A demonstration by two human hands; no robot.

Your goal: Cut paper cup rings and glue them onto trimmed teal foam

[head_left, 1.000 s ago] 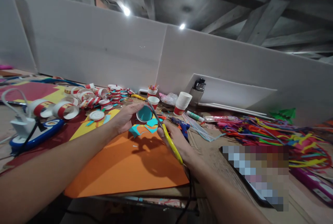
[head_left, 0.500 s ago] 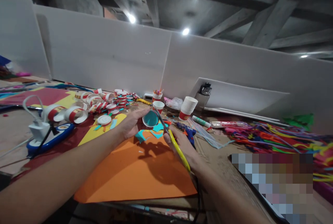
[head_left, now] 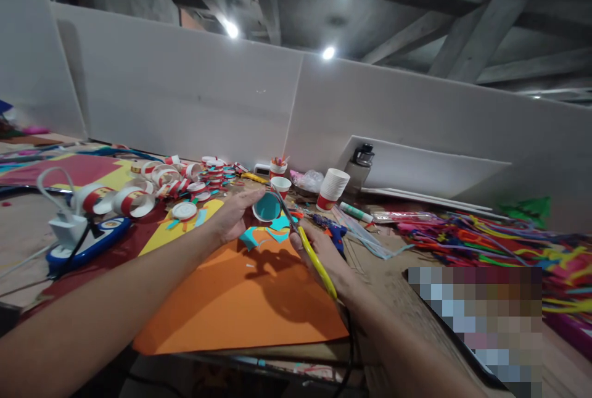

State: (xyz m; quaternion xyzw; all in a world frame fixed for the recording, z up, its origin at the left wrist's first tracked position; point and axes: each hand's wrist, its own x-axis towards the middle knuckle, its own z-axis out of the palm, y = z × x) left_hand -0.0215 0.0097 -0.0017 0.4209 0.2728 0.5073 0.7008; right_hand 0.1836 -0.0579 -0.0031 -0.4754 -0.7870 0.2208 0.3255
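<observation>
My left hand [head_left: 231, 216] grips a paper cup [head_left: 267, 207] from its left side. The cup is tipped so its open mouth faces me, and its inside looks teal. My right hand [head_left: 330, 256] is closed on scissors with yellow handles [head_left: 316, 261]. Their blades point up and away, along the right side of the cup's rim. Whether the blades touch the cup, I cannot tell. Below the hands lies an orange sheet [head_left: 222, 305], with cut turquoise scraps [head_left: 251, 237] at its far edge.
Beyond the cup stand another paper cup [head_left: 280, 186], a cup stack [head_left: 333, 188] and a bottle [head_left: 359, 166]. A blue glue gun [head_left: 337, 236] lies right of my right hand. Red-and-white cup rings [head_left: 134, 200] and a blue power strip [head_left: 90, 244] lie left. Pipe cleaners [head_left: 462, 244] spread right.
The view has shifted slightly. Both hands keep nearly the same pose, with the cup and the scissors still held close together.
</observation>
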